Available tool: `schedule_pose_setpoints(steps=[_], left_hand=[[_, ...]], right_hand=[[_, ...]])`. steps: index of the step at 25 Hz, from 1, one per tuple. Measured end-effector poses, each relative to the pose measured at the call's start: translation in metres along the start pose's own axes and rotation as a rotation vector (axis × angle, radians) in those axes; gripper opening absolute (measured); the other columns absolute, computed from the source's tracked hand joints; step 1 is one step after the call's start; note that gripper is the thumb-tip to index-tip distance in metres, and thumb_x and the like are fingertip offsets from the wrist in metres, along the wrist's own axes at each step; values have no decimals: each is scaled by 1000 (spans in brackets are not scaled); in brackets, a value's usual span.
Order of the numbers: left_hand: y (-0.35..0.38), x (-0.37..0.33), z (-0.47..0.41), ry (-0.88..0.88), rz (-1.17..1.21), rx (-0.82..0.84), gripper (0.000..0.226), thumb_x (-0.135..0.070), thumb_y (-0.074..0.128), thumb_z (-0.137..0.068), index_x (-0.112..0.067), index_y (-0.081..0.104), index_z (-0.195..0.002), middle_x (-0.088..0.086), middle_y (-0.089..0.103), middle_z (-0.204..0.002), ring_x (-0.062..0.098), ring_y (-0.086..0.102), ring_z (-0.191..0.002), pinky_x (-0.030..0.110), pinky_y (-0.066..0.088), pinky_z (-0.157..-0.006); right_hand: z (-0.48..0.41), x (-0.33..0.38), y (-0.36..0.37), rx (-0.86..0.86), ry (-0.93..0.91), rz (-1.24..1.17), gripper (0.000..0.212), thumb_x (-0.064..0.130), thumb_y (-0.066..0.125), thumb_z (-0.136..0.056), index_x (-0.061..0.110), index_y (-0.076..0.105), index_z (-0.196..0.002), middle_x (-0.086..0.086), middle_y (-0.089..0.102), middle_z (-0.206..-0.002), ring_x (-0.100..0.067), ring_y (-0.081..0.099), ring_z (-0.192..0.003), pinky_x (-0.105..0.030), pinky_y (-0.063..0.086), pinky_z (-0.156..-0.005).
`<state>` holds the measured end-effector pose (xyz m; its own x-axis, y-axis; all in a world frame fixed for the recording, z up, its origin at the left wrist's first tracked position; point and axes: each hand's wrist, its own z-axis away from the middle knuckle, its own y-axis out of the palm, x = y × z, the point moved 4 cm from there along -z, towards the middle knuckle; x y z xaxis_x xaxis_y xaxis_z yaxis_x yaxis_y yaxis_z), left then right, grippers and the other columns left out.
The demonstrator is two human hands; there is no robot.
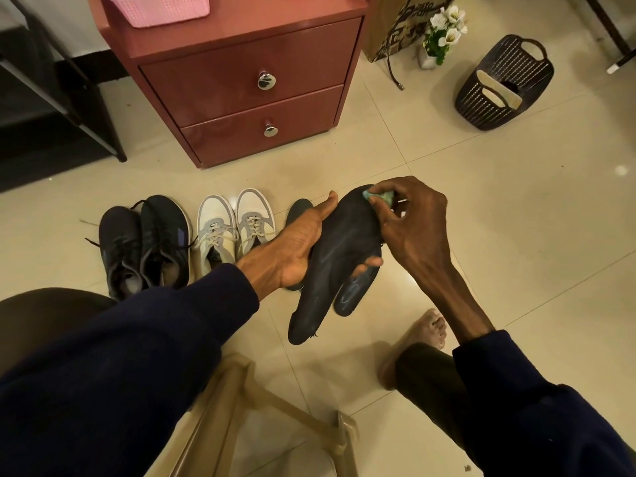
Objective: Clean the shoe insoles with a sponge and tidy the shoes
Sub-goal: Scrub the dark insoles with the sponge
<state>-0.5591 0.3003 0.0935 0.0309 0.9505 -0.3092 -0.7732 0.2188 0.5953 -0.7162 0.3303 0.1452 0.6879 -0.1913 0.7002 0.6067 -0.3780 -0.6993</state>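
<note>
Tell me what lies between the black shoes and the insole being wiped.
In the head view, the grey-and-white sneakers, then a dark floor insole partly hidden by the left hand.

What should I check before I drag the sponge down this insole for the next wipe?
1. Left hand grips the black insole: ok, thumb along one edge, fingertips curled round the other.
2. Right hand pinches the sponge: ok.
3. Sponge starts at the insole's far end: ok, it appears to touch there.
4. Sponge damp enough: cannot tell.
5. Nothing under the drip path: not ok, a second insole lies on the floor right beneath.
6. Black shoes and white shoes out of the way: ok, paired side by side.
</note>
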Motion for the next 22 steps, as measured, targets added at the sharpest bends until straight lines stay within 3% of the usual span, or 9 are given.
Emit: schedule_pose_setpoints(steps=[2,5,10,13,16,18,19,20,22], left_hand=[[0,-1,-1,3,1,1,71,-66,49,-97,-11,60,-140,21,64,-136,44,58,-128,47,56,-89],[3,1,1,-5,-20,3,70,-66,48,-98,-8,62,-135,24,64,-135,43,61,-116,51,51,-94],[6,-4,2,35,4,24,68,-66,43,-99,-8,67,-125,22,70,-122,40,69,-101,47,58,-85],[2,-6,-1,64,49,-8,65,-65,41,-101,-9,74,-112,22,68,-127,44,60,-119,58,48,-103],[-5,-8,-7,95,74,-39,59,-53,43,-103,-9,78,-85,21,67,-113,40,56,-115,62,31,-118],[-9,-11,-8,114,45,-78,51,-47,44,-100,-10,74,-81,17,66,-94,34,61,-94,52,45,-110],[-11,-13,-7,123,22,-105,49,-45,43,-99,-11,72,-79,14,66,-86,29,62,-82,42,52,-95],[-13,-14,-7,131,1,-136,47,-44,44,-98,-13,71,-77,11,65,-81,26,62,-73,36,52,-82],[-18,-15,-9,147,-4,-179,43,-44,46,-97,-15,71,-78,9,65,-80,24,62,-69,33,50,-74]], right_hand=[[2,8,5,69,-60,1,8,14,74,-92,14,78,-98,5,70,-96,-2,60,-85,-16,50,-79],[-3,-7,4,82,0,114,9,6,72,-91,10,77,-97,-7,71,-97,-23,64,-90,-37,57,-75],[-2,-19,-3,32,41,166,9,6,71,-91,11,76,-97,-7,71,-97,-22,65,-87,-31,54,-75],[-1,-3,-1,16,-11,56,9,14,73,-93,13,76,-101,-4,71,-101,-14,63,-91,-23,51,-77],[7,7,14,81,-71,36,11,16,75,-92,14,76,-103,-3,71,-102,-17,63,-93,-32,54,-82],[17,13,28,129,-111,60,12,15,74,-92,13,76,-104,-5,71,-104,-21,64,-96,-39,55,-87],[22,17,34,166,-129,70,14,13,74,-92,13,76,-105,-6,72,-105,-22,65,-97,-38,56,-89],[27,23,38,214,-151,61,15,12,75,-91,12,77,-106,-6,72,-105,-20,66,-96,-34,56,-89],[33,35,41,313,-204,-10,16,11,78,-88,11,78,-104,-5,74,-102,-13,66,-89,-22,55,-85]])
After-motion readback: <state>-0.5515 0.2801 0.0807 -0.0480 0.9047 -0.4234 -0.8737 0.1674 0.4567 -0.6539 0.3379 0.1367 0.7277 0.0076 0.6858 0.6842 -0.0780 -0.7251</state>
